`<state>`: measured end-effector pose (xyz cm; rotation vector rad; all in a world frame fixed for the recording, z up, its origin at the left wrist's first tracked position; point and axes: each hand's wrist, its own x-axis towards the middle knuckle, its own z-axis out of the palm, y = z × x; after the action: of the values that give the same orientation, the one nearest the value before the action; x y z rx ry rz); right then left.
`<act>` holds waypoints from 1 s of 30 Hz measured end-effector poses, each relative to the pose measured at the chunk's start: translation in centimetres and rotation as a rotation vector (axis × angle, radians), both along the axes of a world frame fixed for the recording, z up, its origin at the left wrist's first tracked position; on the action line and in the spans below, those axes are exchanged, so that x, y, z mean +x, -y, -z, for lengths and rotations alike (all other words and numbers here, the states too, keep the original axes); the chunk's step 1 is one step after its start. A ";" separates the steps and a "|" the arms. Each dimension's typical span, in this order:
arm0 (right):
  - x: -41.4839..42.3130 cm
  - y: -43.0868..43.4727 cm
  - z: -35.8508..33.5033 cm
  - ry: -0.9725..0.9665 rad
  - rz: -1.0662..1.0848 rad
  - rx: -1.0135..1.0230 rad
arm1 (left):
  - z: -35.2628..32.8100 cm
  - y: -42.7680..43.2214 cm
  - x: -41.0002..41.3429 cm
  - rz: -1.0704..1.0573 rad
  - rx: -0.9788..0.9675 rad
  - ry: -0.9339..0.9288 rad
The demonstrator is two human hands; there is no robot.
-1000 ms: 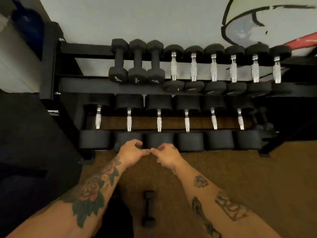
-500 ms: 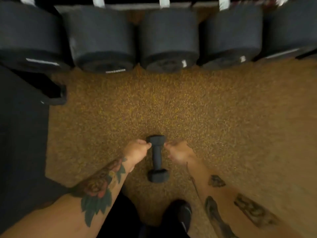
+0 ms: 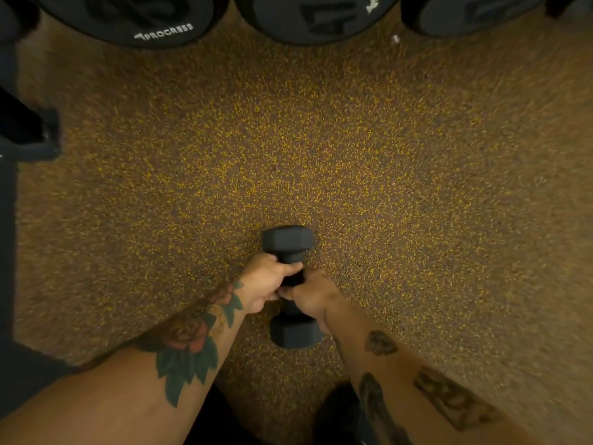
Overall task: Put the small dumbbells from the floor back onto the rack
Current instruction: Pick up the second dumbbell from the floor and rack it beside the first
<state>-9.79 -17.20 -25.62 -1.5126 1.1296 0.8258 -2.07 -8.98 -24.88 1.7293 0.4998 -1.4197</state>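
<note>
The small black hex-ended rubber dumbbell (image 3: 290, 285), lying on the speckled brown-and-yellow rubber floor (image 3: 417, 187), is being gripped at its handle: left hand (image 3: 261, 282) and right hand (image 3: 313, 295) fingers are being clamped around it. It should be lifted level, wrists straight.

"PROGRESS" (white) on large dumbbell (image 3: 134, 17)

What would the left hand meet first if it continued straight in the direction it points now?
The left hand already has its fingers on the small dumbbell handle; straight on, it would probably meet the right hand just beyond.
</note>
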 end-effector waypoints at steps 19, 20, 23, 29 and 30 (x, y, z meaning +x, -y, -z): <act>16.9 2.7 -50.1 0.591 -0.078 -0.111 | -53.5 0.3 16.3 0.032 -0.233 0.555; 17.8 2.9 -53.6 0.638 -0.079 -0.122 | -57.1 0.3 16.9 0.015 -0.268 0.593; 20.0 3.5 -69.0 0.809 -0.144 -0.212 | -72.2 0.2 18.4 -0.004 -0.346 0.747; 19.4 3.1 -92.6 1.086 -0.280 -0.408 | -95.6 -1.7 17.0 -0.007 -0.430 0.998; 18.9 2.8 -95.1 1.107 -0.285 -0.438 | -98.2 -2.1 16.5 0.001 -0.434 1.027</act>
<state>9.14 -19.99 69.49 -2.0948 0.2519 -0.1784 14.43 -6.87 73.32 1.8027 -0.3465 -0.4308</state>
